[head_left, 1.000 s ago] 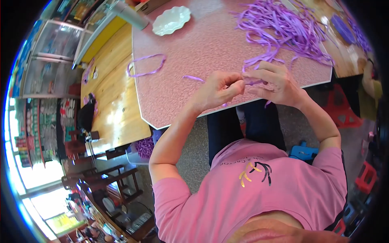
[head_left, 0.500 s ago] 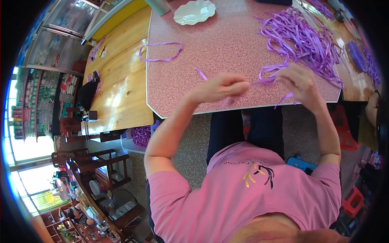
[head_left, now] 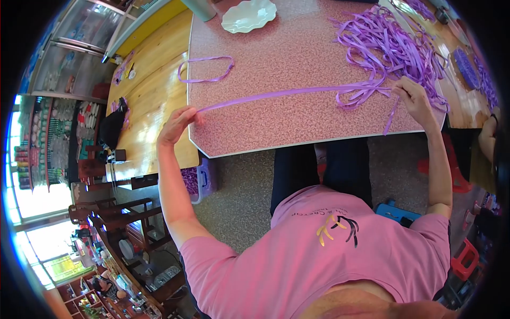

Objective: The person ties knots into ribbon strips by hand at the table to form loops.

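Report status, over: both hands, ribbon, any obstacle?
Left hand and right hand pinching purple ribbon, stretched between them. Tangled ribbon pile near right hand, possible snag.

"Please, where does the heap of strips (head_left: 385,42) lie?"

"It lies on the right part of the main table (head_left: 297,122). The plate (head_left: 248,15) is at the far side, to the left of the heap, and the bottle (head_left: 199,8) is just left of the plate."

"And the loop (head_left: 204,81)?"

"It is nearer than the plate, across the left edge. One strip (head_left: 281,94) goes in front of it, from the left hand (head_left: 180,122) to the right hand (head_left: 417,103)."

"What is beside?"

"On the left is the side table (head_left: 154,111), with the bag (head_left: 112,123) on it. The box (head_left: 204,183) is lower, near the table corner."
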`<action>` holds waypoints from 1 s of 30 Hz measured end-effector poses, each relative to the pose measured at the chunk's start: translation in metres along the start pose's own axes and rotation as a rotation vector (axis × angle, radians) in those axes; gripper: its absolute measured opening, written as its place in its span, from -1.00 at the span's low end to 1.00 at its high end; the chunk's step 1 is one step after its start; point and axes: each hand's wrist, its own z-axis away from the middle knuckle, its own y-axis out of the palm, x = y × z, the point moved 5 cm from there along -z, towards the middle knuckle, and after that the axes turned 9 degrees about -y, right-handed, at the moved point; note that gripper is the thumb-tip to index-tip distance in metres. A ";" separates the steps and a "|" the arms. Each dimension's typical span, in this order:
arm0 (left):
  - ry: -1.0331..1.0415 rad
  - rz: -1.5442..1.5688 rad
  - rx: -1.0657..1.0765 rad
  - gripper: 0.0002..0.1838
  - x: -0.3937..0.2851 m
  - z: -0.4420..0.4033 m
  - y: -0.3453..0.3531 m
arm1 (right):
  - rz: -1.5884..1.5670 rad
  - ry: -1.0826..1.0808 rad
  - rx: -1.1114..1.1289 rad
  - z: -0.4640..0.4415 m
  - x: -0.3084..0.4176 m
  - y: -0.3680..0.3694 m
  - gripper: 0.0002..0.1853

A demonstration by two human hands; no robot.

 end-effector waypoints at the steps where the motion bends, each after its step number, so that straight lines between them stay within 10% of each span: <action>1: -0.014 0.056 -0.029 -0.69 0.004 0.003 -0.006 | -0.007 0.000 0.018 -0.001 0.004 0.002 -0.89; 18: -0.119 -0.085 -0.434 -0.61 0.037 -0.012 -0.063 | -0.308 0.267 -0.027 0.031 -0.047 -0.005 -0.82; 22: -0.141 -0.618 -0.908 -0.43 0.028 -0.023 -0.068 | -0.581 0.308 -0.204 0.026 -0.021 -0.008 -0.79; 24: 0.375 -1.235 -1.496 -0.40 -0.021 -0.011 -0.020 | -0.637 0.315 -0.231 0.025 -0.009 -0.008 -0.77; 30: 0.569 -0.276 -0.105 -0.84 -0.101 -0.032 0.240 | -0.767 0.326 -0.270 0.017 0.042 -0.008 -0.74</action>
